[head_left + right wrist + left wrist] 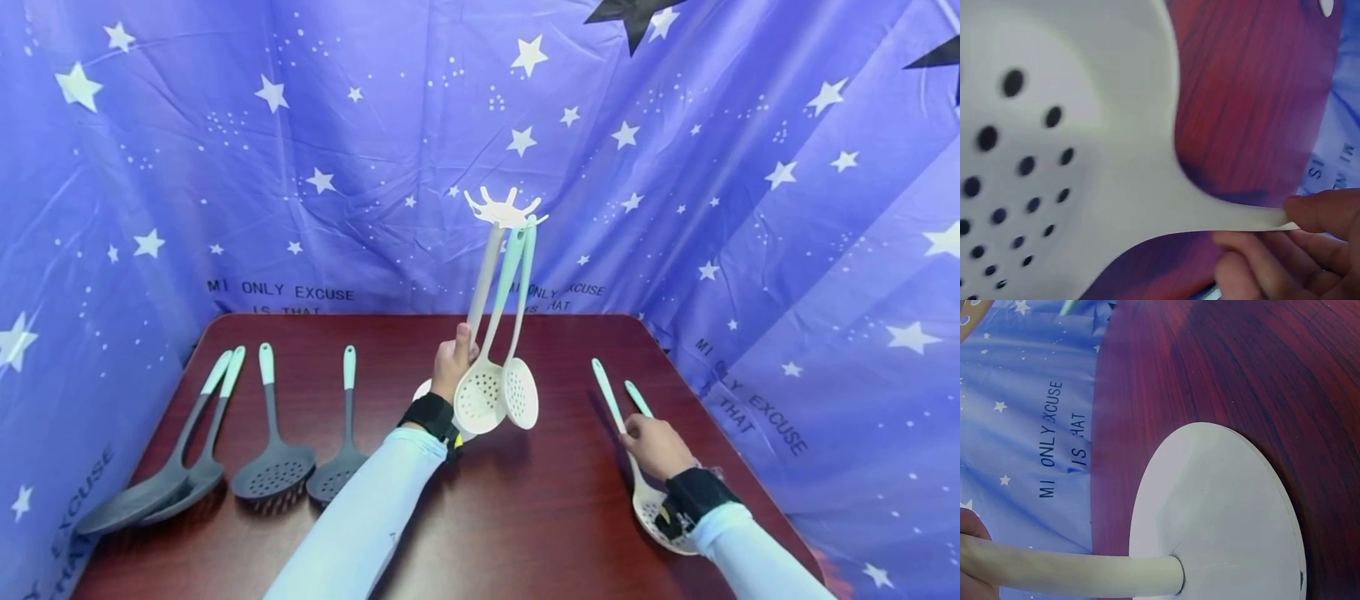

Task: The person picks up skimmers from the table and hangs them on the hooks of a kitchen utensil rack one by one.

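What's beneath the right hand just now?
The white slotted skimmer, its neck pinched by the right hand. A second mint handle also runs out of sight behind the hand in the head view; what it joins is covered there.

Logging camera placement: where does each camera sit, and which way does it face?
Head: worn on the head, facing forward and down at the table; left grip, right grip and sleeves show.
Left wrist: worn there, facing a stand pole and base; part of the left grip shows at the edge.
Right wrist: worn there, facing a white skimmer; right grip's fingers show.
Head and right wrist share the skimmer.
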The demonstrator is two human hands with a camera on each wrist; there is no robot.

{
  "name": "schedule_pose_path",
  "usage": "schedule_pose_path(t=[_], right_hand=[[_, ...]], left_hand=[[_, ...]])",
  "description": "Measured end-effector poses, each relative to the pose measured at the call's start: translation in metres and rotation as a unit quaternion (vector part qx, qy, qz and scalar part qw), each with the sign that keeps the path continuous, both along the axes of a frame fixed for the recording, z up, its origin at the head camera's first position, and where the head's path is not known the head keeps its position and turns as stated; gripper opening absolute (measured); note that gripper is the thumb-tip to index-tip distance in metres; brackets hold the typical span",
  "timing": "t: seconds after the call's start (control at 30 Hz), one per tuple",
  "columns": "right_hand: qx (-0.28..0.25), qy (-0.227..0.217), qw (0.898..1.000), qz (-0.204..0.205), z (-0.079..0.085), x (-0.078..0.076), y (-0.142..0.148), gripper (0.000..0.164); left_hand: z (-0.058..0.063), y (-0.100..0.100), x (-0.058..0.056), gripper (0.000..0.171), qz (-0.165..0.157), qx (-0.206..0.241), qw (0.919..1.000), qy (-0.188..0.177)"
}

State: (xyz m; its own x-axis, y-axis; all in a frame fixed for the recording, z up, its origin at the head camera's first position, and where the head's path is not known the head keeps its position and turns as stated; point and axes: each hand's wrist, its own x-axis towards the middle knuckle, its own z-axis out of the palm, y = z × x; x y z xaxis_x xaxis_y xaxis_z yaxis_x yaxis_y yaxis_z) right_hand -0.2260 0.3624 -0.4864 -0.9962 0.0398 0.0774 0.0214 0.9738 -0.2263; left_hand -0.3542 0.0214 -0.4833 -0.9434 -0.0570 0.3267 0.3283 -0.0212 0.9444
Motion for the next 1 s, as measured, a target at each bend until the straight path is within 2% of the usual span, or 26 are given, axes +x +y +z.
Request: schedule_pose_path(t=[0.1, 0.23, 0.43, 0.57, 0.73, 0.87, 1.0], right_hand=[[-0.022, 0.049, 0.998, 0.018, 0.001, -0.003, -0.009, 0.008], [-0.049, 0.128, 0.990, 0.043, 0.004, -0.008, -0.023, 0.010], [-0.064, 0.206, 0.973, 0.079, 0.016, -0.017, -0.046, 0.015], [-0.079, 0.255, 0.958, 0.104, 0.026, -0.023, -0.061, 0.018], [-0.124, 0.300, 0.938, 0.124, 0.039, -0.031, -0.080, 0.019], [-0.185, 0.320, 0.919, 0.134, 0.054, -0.037, -0.094, 0.021], [-0.229, 0.335, 0.901, 0.153, 0.068, -0.041, -0.106, 0.025]], left_hand=[[0.000, -0.001, 0.000, 0.118, 0.000, -0.002, 1.0000, 0.004], [0.001, -0.001, 0.000, 0.105, 0.002, -0.005, 0.9999, 0.011], [0.001, -0.001, 0.001, 0.112, 0.005, -0.006, 0.9999, 0.010], [0.002, -0.001, 0.002, 0.114, 0.001, -0.011, 0.9999, 0.007], [0.001, 0.001, 0.004, 0.116, 0.000, -0.013, 0.9999, 0.004], [0.000, 0.002, 0.003, 0.099, 0.000, -0.011, 0.9999, 0.002], [0.001, 0.002, 0.002, 0.103, 0.003, -0.013, 0.9999, 0.006]])
